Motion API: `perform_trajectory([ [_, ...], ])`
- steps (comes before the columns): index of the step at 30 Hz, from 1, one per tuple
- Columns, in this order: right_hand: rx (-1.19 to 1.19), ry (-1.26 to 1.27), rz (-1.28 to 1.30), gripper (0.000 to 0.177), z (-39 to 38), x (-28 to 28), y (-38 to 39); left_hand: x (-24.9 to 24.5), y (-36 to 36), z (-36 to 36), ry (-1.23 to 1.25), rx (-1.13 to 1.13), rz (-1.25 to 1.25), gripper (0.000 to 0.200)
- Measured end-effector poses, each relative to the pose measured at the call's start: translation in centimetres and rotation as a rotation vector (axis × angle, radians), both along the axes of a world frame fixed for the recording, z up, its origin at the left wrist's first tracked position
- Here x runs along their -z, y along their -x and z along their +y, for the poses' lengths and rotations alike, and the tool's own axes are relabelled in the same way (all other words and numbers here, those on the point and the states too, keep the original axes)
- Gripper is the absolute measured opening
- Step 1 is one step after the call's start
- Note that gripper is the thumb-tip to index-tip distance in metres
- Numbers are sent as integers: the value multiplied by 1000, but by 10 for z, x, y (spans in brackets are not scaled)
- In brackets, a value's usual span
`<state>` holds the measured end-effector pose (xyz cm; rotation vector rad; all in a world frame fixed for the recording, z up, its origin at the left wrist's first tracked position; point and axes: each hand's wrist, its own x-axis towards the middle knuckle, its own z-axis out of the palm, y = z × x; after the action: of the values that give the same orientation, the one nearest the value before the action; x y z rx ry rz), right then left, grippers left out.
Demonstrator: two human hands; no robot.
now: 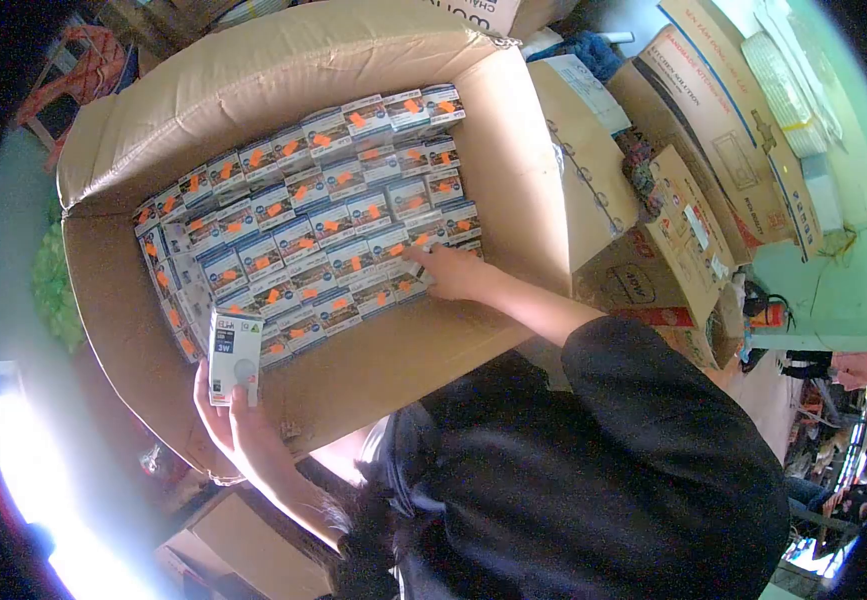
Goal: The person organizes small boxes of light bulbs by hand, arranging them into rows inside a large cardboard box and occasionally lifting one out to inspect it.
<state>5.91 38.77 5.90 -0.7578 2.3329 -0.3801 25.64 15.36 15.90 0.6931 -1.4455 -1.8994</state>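
Note:
My left hand [238,425] grips a small white light bulb box [235,355] marked 3W, holding it upright at the near left edge of a large cardboard carton [373,375]. Inside the carton, rows of small printed boxes [333,220] stand packed, most with an orange sticker on top. My right hand [448,272] reaches in over the right part of these rows. Its fingertips are drawn together at the box tops, by an orange sticker. Something small, dark and white, shows under the fingers; I cannot make out what it is.
Flattened and stacked cardboard boxes [673,240] lean on the right, against a green wall [803,295]. A red plastic item [83,70] stands at the far left. Another cardboard box [253,545] sits below the carton. The carton's raised flaps [283,60] surround the rows.

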Motion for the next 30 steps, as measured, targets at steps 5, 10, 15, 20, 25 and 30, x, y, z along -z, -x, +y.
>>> perform_trajectory([
  [5, 10, -28, -15, 68, 0, 3, 1, 0, 0, 0, 17, -11, -28, 50],
  [10, -17, -39, -44, 68, 2, 13, 5, -5, 0, 3, -32, -34, -28, 50],
  [15, 18, 33, 41, 60, 2, 15, 2, 5, -3, 1, -70, -28, 38, 49],
  [20, 95, 278, 89, 61, 4, 14, 18, -2, -6, 0, -121, -62, 7, 49],
  [25, 297, 591, -27, 60, -7, -43, 17, 0, -5, 0, -144, -103, 35, 52],
  [30, 385, 715, -181, 65, -12, -52, 15, 3, -8, -3, -171, -67, 45, 49],
])
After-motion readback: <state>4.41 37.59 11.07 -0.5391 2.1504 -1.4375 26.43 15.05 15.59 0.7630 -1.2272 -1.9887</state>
